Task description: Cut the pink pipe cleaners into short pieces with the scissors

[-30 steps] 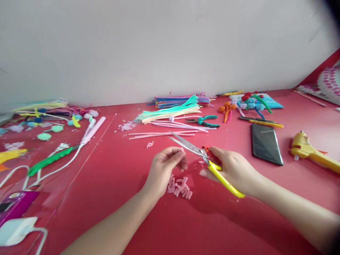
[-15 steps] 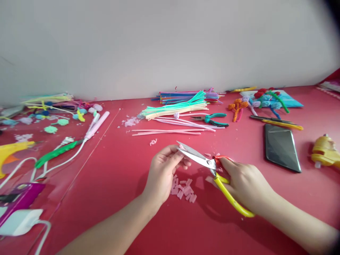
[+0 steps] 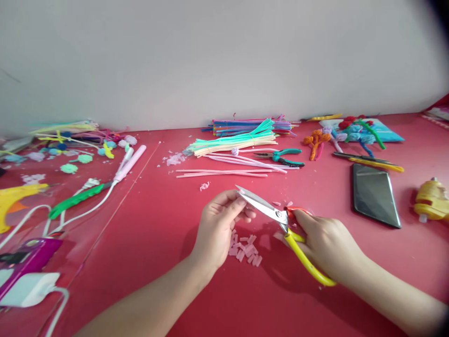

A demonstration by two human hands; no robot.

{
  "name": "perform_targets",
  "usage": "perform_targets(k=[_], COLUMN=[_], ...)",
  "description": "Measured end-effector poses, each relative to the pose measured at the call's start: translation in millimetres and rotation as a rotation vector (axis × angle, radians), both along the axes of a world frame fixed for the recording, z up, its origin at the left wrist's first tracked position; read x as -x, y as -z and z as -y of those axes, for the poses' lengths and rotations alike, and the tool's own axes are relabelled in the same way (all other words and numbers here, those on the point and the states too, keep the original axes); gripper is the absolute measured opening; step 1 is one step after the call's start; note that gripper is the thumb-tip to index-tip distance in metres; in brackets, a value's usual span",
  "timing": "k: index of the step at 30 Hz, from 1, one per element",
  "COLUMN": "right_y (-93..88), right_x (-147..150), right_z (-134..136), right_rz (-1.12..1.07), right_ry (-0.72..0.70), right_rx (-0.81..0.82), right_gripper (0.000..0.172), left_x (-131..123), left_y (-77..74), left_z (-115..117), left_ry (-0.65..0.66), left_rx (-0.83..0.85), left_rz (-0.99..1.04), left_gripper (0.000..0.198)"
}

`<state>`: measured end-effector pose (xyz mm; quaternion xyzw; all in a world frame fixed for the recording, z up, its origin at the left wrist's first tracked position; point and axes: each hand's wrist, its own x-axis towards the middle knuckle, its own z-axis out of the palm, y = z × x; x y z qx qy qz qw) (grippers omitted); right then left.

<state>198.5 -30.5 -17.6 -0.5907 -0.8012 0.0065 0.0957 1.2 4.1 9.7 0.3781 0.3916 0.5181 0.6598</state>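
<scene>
Pliers [image 3: 275,156] lie near pink stems [image 3: 242,162] beyond scissors [image 3: 279,214].

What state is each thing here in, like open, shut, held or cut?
Scissors: held, blades close together.
Left hand: fingers pinching a small pink piece.
Right hand: closed around the scissors.
Cut pink pieces: loosely piled.
Front pink stems: lying nearly straight.
Turquoise stems: bundled.
Pliers: handles spread.
Phone: flat, screen dark.
Yellow glue gun: set down, partly out of frame.
</scene>
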Motion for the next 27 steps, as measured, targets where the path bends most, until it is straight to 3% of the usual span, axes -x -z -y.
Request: perform_targets(k=[27], right_y=[2.0], right_x=[-1.0], right_z=[1.8], right_rz=[0.0], right_ry=[-0.002], right_rx=[-0.024], right_gripper=[0.032], left_x=[0.1], left_y=[-1.0], left_z=[0.9], left_ry=[-0.003], left_rx=[-0.006], left_rz=[0.0], left_gripper=[0.007])
